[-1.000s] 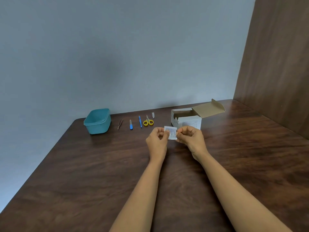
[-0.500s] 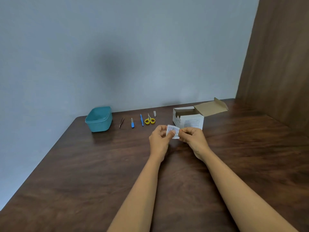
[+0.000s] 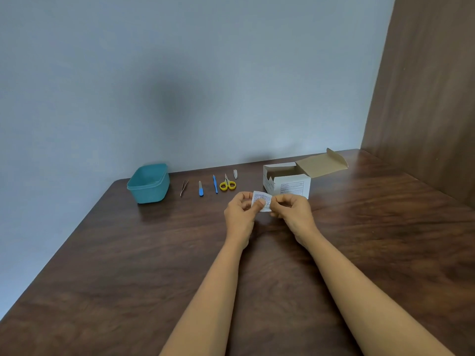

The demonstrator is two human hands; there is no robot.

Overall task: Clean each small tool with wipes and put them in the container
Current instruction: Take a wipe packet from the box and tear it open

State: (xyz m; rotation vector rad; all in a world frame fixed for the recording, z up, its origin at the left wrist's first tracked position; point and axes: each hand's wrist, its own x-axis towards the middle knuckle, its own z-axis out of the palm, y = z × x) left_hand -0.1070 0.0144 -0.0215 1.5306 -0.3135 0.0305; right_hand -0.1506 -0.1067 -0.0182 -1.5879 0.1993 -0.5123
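A small white wipe packet (image 3: 261, 199) with printed text is pinched between my left hand (image 3: 240, 214) and my right hand (image 3: 293, 214), held just above the table's middle. Behind my hands several small tools lie in a row: tweezers (image 3: 183, 187), a blue-handled file (image 3: 200, 188), a thin blue tool (image 3: 215, 184), yellow-handled scissors (image 3: 227, 183) and a small nail clipper (image 3: 235, 173). A teal plastic container (image 3: 149, 183) stands open at the left end of the row.
An open white cardboard box (image 3: 290, 185) with its flap folded back stands right behind my right hand. The dark wooden table (image 3: 128, 265) meets a grey wall at the back and a wooden panel (image 3: 424, 98) on the right.
Both hands have kept their hold on the packet and shifted only slightly; the packet looks a bit more crumpled between the fingers. The view has drifted a little.
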